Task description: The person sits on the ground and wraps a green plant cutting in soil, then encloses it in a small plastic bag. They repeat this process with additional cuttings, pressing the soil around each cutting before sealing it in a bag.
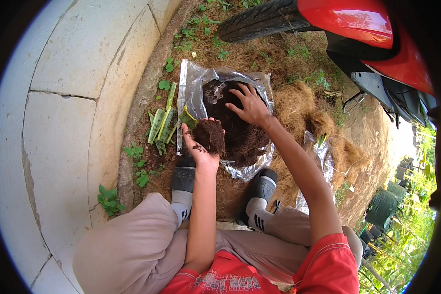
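Note:
My left hand (pixel 200 156), palm up, cups a clump of dark fibrous soil (pixel 210 137). A green snake plant leaf piece with a yellow edge (pixel 187 118) sticks out beside the clump at my fingers. My right hand (pixel 249 106) is spread over a heap of dark soil (pixel 237 134), with nothing visible in it; whether its fingertips touch the soil cannot be told. Under the heap is a clear plastic sheet or opened bag (pixel 192 88). Several cut snake plant leaf pieces (pixel 162 124) lie on the ground left of the plastic.
Tan coconut fibre (pixel 296 104) lies in clumps to the right, beside another plastic strip (pixel 327 161) with a small leaf tip (pixel 321 140). A red motorcycle (pixel 352 22) stands at upper right, its tyre (pixel 262 20) near the plastic. Concrete slabs (pixel 58 147) border the left. My sandalled feet flank the work.

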The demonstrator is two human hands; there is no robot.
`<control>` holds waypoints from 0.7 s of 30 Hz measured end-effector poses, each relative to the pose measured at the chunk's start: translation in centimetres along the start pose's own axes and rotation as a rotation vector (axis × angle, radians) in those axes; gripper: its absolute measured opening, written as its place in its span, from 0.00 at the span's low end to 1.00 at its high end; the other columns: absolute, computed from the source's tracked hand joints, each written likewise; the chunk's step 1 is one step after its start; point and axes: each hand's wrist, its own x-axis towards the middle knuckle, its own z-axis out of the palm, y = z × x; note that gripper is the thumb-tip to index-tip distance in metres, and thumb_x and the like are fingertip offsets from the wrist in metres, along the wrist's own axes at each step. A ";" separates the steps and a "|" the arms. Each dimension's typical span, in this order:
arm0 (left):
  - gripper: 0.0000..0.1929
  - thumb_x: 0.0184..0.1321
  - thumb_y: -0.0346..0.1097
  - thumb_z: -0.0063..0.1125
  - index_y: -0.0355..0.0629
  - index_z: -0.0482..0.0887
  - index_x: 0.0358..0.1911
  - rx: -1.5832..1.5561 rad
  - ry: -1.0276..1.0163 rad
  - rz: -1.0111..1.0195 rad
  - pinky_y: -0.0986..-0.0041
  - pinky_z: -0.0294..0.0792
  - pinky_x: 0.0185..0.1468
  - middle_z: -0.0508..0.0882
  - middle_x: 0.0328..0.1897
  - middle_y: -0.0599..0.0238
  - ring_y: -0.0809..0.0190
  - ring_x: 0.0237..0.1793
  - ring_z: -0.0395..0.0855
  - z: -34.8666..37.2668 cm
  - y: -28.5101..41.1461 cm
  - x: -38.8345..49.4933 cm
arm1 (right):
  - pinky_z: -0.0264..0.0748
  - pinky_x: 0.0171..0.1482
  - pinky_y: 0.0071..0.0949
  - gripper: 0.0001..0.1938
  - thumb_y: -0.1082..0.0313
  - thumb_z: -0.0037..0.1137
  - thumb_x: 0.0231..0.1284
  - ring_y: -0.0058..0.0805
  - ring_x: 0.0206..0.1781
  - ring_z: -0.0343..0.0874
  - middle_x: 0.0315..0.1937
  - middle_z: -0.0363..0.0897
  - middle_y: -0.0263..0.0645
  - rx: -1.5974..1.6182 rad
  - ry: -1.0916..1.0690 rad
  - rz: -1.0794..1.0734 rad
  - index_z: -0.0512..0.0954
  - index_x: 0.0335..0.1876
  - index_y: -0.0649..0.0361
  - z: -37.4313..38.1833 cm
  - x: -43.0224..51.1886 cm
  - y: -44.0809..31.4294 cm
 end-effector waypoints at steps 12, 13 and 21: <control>0.37 0.78 0.73 0.45 0.41 0.86 0.54 -0.028 -0.054 0.001 0.51 0.79 0.61 0.90 0.55 0.58 0.48 0.58 0.88 -0.4 -0.1 0.2 | 0.83 0.64 0.49 0.26 0.71 0.74 0.59 0.59 0.58 0.85 0.59 0.81 0.50 0.293 -0.214 -0.142 0.82 0.65 0.52 -1.0 0.4 -0.7; 0.37 0.78 0.74 0.45 0.41 0.86 0.54 -0.027 -0.049 0.004 0.51 0.79 0.62 0.90 0.55 0.58 0.48 0.58 0.88 -0.3 -0.1 0.1 | 0.83 0.63 0.48 0.26 0.72 0.74 0.57 0.58 0.57 0.86 0.59 0.81 0.50 0.304 -0.169 -0.143 0.82 0.64 0.52 -1.4 0.7 -0.4; 0.40 0.76 0.77 0.45 0.41 0.86 0.56 0.016 -0.006 0.017 0.53 0.80 0.61 0.90 0.54 0.60 0.51 0.56 0.89 0.4 -0.6 -0.1 | 0.79 0.69 0.51 0.27 0.66 0.74 0.58 0.62 0.71 0.75 0.66 0.78 0.52 0.089 0.047 -0.154 0.83 0.66 0.51 2.0 2.3 -2.9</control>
